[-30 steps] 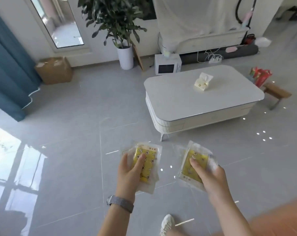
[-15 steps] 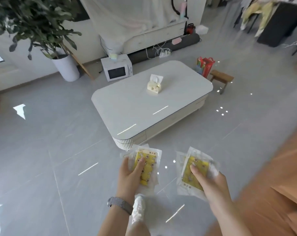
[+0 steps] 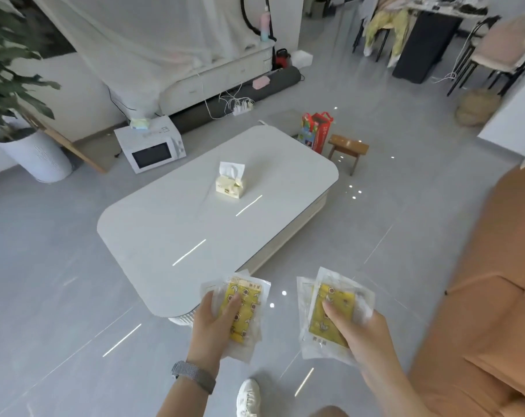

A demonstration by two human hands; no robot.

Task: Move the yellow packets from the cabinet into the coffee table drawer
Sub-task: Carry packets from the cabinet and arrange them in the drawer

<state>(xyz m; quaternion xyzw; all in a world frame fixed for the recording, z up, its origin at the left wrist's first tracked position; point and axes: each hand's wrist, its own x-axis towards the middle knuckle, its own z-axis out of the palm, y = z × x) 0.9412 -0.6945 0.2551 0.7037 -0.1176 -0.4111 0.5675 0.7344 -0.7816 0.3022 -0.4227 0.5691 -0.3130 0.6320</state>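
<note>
I hold yellow packets pinched in my left hand (image 3: 212, 322) and right hand (image 3: 364, 334) near the coffee table (image 3: 177, 236), so opening its drawer risks dropping them.

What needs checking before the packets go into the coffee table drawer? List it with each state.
1. Left hand grips its yellow packets: ok.
2. Right hand grips its yellow packets: ok.
3. Coffee table within reach, directly ahead: ok.
4. Drawer open: cannot tell, no open drawer shows on the visible side.
5. A free hand to pull the drawer: not ok, both are full.
6. Tissue pack clear of the near edge: ok.
</note>
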